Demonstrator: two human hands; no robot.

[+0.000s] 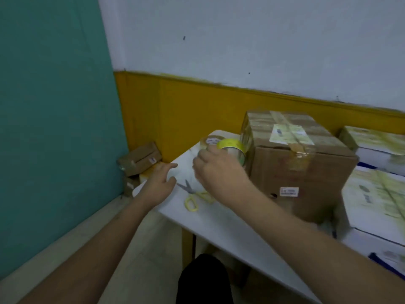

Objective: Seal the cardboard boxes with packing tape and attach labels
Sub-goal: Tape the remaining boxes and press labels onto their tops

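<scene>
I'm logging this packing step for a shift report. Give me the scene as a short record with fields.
left hand: open left hand over the table edge, holding nothing
right hand: right hand grips the tape roll
box: brown cardboard box, top taped, label on top
tool: yellow-handled scissors lying on the table

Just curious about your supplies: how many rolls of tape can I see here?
2. One tape roll with a yellow core is gripped by the right hand beside the brown box. A second roll sits behind it on the table, partly hidden; others may be hidden.
</scene>
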